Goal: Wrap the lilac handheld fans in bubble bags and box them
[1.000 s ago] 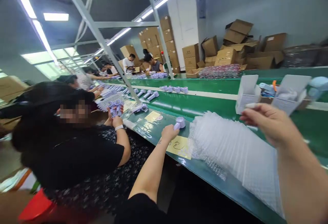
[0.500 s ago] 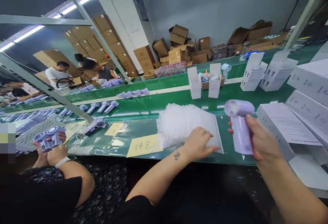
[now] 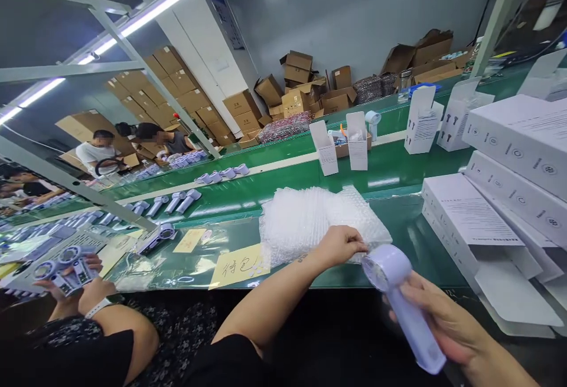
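Observation:
My right hand (image 3: 447, 322) is closed round the handle of a pale lilac hand-held fan (image 3: 398, 292), held low over the near edge of the green bench with its round head tilted up and left. My left hand (image 3: 341, 245) rests on a stack of clear bubble-wrap bags (image 3: 305, 215), fingers pinched on the edge of the top one. A yellow paper note (image 3: 239, 264) lies just left of the stack.
White flat boxes (image 3: 509, 168) are stacked at the right. Upright open white cartons (image 3: 325, 148) stand on the green conveyor (image 3: 266, 180), with more lilac fans (image 3: 177, 201) laid along it. A co-worker's hands (image 3: 71, 275) at the left hold fans. Cardboard boxes pile against the back wall.
My right hand has lowered the fan toward me and tilted it. My left hand has drawn back to the near edge of the bubble-wrap stack and pinched it. The view has shifted slightly right.

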A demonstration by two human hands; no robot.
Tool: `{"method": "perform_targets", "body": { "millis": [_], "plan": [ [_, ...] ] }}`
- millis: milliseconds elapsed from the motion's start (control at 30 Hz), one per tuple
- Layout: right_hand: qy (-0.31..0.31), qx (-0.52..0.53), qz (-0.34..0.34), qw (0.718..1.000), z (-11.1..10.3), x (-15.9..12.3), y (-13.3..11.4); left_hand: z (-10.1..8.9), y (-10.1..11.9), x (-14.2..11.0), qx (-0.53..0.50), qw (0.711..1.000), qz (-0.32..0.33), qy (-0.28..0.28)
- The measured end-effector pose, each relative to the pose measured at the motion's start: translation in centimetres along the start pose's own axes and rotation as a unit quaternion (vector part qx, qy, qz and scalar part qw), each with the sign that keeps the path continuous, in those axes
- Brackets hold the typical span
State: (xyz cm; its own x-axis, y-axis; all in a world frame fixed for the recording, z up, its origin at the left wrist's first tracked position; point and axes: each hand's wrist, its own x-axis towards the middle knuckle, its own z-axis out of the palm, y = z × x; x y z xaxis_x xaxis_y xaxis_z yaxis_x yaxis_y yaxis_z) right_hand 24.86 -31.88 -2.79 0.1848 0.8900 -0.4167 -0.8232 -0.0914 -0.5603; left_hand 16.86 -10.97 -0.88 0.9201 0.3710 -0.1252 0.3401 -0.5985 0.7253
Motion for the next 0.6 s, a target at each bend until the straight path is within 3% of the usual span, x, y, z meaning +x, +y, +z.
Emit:
{"method": "perform_targets", "body": {
  "millis": [100, 167, 233, 300, 367, 467, 600],
  "plan": [
    [-0.011, -0.032, -0.031, 0.999, 0.6, 2.0, -0.6, 0.3, 0.7, 0.4, -0.121, 0.992, -0.012, -0.020],
    [-0.002, -0.062, -0.040, 0.997, 0.4, 3.0, -0.9, 0.5, 0.9, 0.4, -0.183, 0.980, -0.068, 0.031],
    [0.008, -0.087, -0.039, 0.995, -0.1, 3.6, -0.8, 0.7, 1.0, 0.4, -0.207, 0.969, -0.078, 0.111],
    [0.022, -0.097, -0.032, 0.994, -0.4, 3.9, -0.5, 1.1, 0.9, 0.1, -0.155, 0.973, 0.008, 0.172],
    [0.031, -0.092, -0.029, 0.995, -0.6, 3.8, -0.3, 1.5, 0.8, -0.3, -0.056, 0.965, 0.148, 0.209],
    [0.023, -0.079, -0.037, 0.996, -0.4, 3.4, -0.3, 1.6, 0.7, -1.1, 0.074, 0.909, 0.324, 0.252],
    [0.012, -0.051, -0.053, 0.997, 0.3, 2.8, -0.8, 0.8, 1.2, -1.7, 0.184, 0.836, 0.440, 0.271]
  ]
}}
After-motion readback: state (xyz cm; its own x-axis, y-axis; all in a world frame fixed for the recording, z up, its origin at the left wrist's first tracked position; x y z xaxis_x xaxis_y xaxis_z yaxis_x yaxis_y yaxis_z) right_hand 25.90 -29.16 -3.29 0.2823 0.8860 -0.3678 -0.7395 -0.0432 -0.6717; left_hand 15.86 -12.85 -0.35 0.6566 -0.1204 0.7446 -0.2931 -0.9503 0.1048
